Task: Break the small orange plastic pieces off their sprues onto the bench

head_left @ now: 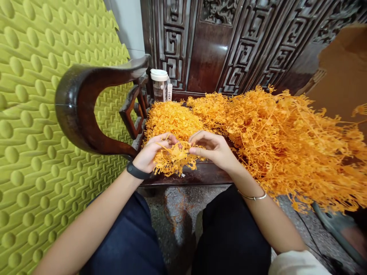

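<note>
Dark wooden seat point(212, 173) with carved backrest point(208, 53) and curved armrest point(71, 103) stood beside a yellow-green embossed panel point(23, 118). White-lidded clear cup point(159, 82) sat at the rear corner behind a low orange heap point(172, 118), a larger feathery heap point(289, 141) spreading out to the right. Left hand point(150, 152) held an orange sprig point(174, 158) above the seat's front edge, fingers curled in; right hand point(216, 149) had thumb and forefinger slightly apart at its right side, grip not discernible
</note>
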`<state>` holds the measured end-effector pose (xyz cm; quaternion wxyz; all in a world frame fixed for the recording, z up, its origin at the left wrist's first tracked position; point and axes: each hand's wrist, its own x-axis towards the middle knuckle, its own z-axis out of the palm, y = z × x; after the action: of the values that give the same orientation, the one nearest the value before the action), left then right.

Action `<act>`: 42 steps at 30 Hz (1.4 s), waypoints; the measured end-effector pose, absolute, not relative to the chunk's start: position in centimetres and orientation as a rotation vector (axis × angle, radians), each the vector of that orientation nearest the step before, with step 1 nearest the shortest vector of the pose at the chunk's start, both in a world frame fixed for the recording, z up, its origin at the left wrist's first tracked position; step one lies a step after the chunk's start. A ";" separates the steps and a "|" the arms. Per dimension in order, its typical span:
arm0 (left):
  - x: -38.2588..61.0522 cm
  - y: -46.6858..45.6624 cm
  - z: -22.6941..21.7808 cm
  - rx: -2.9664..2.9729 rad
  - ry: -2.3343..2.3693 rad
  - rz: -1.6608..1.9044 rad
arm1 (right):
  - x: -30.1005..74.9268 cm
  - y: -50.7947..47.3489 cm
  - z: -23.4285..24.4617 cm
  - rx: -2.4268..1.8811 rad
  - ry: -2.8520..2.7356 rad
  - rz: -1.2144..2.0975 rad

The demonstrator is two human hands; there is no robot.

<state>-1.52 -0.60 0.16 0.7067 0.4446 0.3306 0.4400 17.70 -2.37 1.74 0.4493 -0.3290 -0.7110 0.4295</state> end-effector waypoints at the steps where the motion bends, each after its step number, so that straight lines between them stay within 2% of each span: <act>1: -1.5 -0.8 0.3 0.986 0.720 0.960 | 17.8 -2.4 1.7 -0.808 -1.757 1.078; 5: -1.2 -1.5 0.8 0.955 0.710 0.861 | 17.9 -2.5 1.6 -0.795 -1.731 1.193; 9: -1.0 -2.1 0.9 1.156 0.790 0.909 | 17.8 -2.6 1.7 -0.741 -1.700 1.303; 13: -0.9 -2.2 0.6 1.316 0.867 0.731 | 17.9 -2.3 1.5 -0.755 -1.693 1.305; 18: -0.9 -1.5 -0.4 1.387 0.894 0.637 | 17.7 -1.7 0.4 -0.858 -1.794 1.089; 24: -0.7 -1.2 -0.9 1.543 0.931 0.815 | 17.8 -1.5 0.3 -0.898 -2.028 0.818; 34: -0.9 -1.9 -0.4 1.501 0.912 0.794 | 17.4 -1.5 0.1 -1.068 -1.814 1.028; 42: -0.4 -2.1 -0.7 1.568 0.891 0.838 | 16.8 -1.9 0.1 -0.993 -1.434 1.306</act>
<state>-0.44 -2.09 -0.68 0.5453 0.6609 0.3756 0.3532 16.76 -1.91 0.08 0.4630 -0.4041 -0.5833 0.5311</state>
